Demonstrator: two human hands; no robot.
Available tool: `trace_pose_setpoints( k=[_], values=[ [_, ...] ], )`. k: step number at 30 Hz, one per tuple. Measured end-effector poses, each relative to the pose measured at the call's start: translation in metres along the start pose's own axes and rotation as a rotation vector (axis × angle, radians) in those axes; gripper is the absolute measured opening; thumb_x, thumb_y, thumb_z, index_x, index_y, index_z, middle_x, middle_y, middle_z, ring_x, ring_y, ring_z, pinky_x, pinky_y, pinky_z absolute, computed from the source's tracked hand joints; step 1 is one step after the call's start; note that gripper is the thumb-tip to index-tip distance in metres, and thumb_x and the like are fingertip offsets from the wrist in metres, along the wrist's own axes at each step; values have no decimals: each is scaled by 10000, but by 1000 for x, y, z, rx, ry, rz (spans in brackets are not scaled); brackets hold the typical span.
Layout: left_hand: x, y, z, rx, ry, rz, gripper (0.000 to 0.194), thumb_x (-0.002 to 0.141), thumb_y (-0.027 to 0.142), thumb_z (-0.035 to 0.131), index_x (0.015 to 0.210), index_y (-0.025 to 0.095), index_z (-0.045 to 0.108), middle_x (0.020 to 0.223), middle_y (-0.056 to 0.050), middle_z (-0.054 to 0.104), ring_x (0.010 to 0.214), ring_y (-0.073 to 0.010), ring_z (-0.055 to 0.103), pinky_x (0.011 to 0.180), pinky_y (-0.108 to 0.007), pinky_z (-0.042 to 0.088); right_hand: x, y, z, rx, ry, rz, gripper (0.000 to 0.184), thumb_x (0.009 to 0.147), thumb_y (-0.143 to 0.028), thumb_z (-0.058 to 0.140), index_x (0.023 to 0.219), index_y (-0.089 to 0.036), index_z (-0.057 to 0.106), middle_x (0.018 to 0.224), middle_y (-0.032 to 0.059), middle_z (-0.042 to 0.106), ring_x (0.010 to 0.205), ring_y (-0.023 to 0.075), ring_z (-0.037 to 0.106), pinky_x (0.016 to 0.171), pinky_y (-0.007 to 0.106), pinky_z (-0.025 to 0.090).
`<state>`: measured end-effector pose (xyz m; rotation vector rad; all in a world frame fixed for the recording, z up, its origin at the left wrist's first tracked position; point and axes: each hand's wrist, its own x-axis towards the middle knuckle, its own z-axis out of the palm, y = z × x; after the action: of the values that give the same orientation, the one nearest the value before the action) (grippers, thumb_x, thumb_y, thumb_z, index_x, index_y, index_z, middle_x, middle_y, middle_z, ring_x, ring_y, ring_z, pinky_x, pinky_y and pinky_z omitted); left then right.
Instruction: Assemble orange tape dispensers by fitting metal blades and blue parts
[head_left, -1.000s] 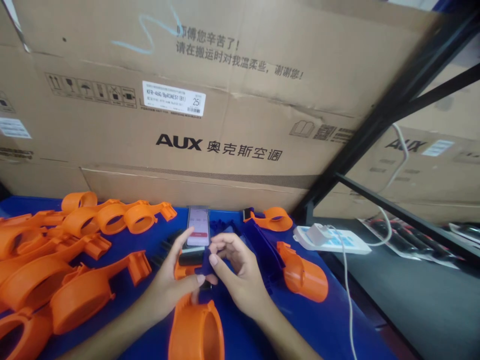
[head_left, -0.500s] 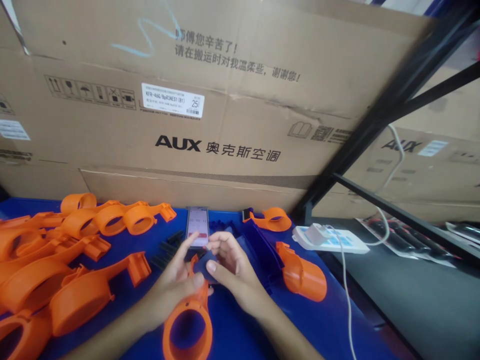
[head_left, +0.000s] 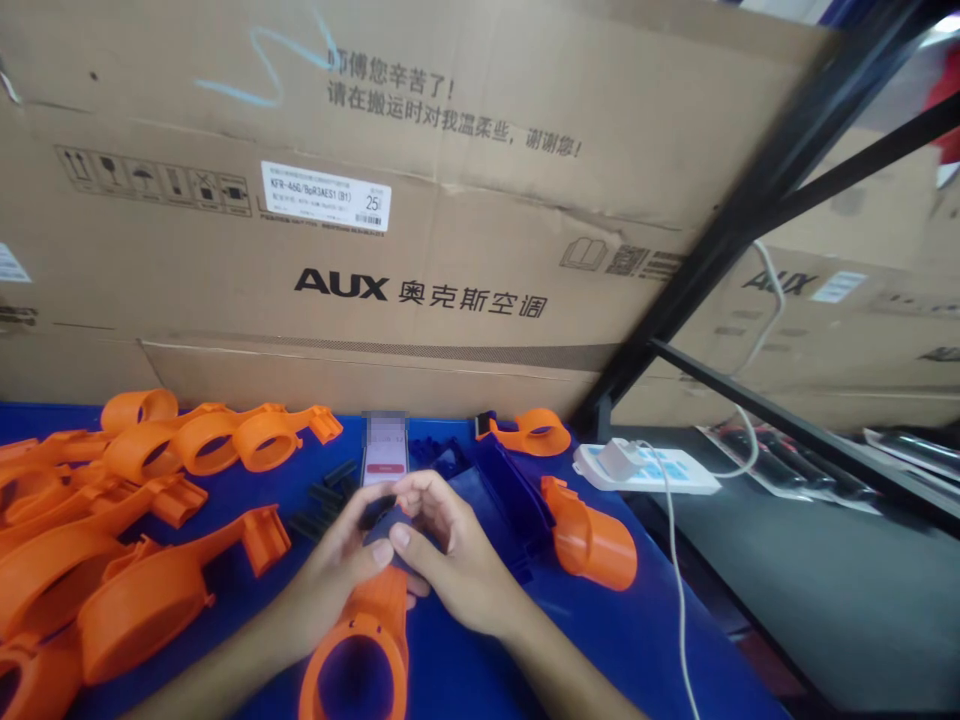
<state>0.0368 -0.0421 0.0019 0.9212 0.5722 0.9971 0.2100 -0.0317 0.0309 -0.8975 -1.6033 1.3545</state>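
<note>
Both hands meet in front of me over an orange plastic tape dispenser (head_left: 360, 640), whose open ring faces me at the bottom. My left hand (head_left: 341, 560) is closed round the dispenser's narrow far end, its thumb against a small dark blue plastic piece (head_left: 386, 524). From the other side, my right hand (head_left: 450, 555) grips that blue piece, thumb on top and fingers curled behind it. The blue piece sits at the dispenser's end; the fingers hide how the two touch. Just beyond the hands lies a phone (head_left: 385, 455) with a lit screen.
Many orange dispensers (head_left: 142, 600) crowd the left of the blue table (head_left: 465, 670). Black strips (head_left: 330, 495) and dark blue parts (head_left: 510, 490) lie behind my hands. At right are another orange dispenser (head_left: 592, 545), a power strip (head_left: 652, 470) and its cable. Cardboard boxes (head_left: 450, 210) stand behind.
The view has shifted slightly, so the scene sits further left. The dispenser has tilted, showing more of its top side, and both thumbs are closer together on the blue piece.
</note>
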Motion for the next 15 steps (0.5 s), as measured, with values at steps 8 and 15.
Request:
trace_pose_setpoints(
  k=[8,15],
  values=[
    [10,4,-17,-248,166,-104,752,884,490,681,1507,153,429,1036,-180,782,654,-249,725,585,-328,550,9,0,-48,-1101,480,69,251,1026,-369,511,1024,-193,689,738,58,709,684,222,690,623,289,439],
    [2,3,-15,-310,131,35,682,905,471,639,1511,211,467,1159,-144,754,821,-264,736,672,-342,570,12,4,-66,-1510,359,412,250,1016,-302,508,978,-155,707,863,163,768,783,303,755,632,306,442]
  ],
)
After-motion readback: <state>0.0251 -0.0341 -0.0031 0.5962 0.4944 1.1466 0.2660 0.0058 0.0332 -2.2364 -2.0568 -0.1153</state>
